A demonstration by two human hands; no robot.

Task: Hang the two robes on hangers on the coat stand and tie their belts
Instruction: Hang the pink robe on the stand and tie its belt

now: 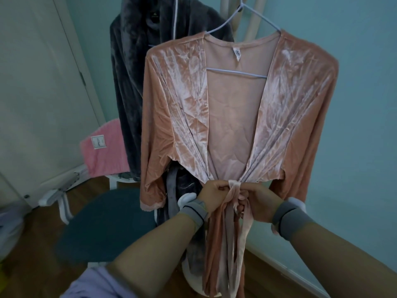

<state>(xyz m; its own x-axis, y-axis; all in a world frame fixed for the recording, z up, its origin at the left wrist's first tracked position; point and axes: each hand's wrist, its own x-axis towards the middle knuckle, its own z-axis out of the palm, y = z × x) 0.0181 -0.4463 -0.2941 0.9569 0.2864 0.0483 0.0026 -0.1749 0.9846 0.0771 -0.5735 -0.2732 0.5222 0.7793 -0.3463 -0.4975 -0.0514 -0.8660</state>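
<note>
At the waist of the pink robe [236,117], which hangs on its hanger [238,72] before the grey robe [131,61], my left hand [211,195] and right hand [256,206] each pinch the belt [233,191] to draw its knot snug.

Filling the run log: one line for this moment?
stage: belt tying | left hand + right hand: gripping belt | pink robe: hung | grey robe: hung

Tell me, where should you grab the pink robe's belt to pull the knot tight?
Probably the two loose tails of the belt, just below the knot at the pink robe waist, one from each side. The left hand and right hand already pinch there.
</note>
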